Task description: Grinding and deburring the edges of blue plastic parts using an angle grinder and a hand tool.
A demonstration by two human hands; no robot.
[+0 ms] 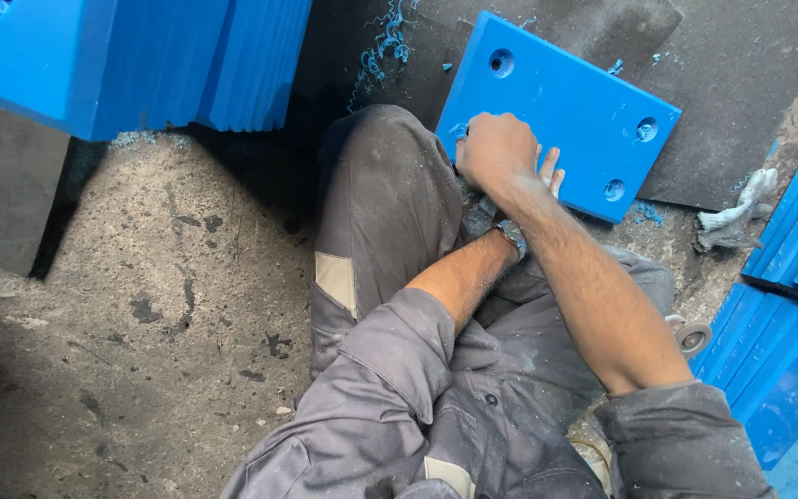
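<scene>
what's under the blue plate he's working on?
The blue plate lies on a dark grey sheet strewn with blue shavings. The right hand is fisted on its near edge; left-hand fingers show behind it. Anything directly beneath is hidden.

- A plate (561, 111) with holes near its corners lies flat on a mat (722, 83) on the floor (140, 305), just ahead of the person's raised knee (385, 176).
- The right hand (496, 152) rests on the plate's near edge; fingers of the left hand (551, 171) show just behind it, touching the plate.
- A stack of plates (131, 55) stands on edge at the far left, well apart from the flat one.
- More plates (791, 305) lean in rows at the right edge.
- A crumpled rag (731, 217) lies between the flat plate and the right-hand rows.
- Shavings (385, 42) lie on the mat behind the knee.
</scene>
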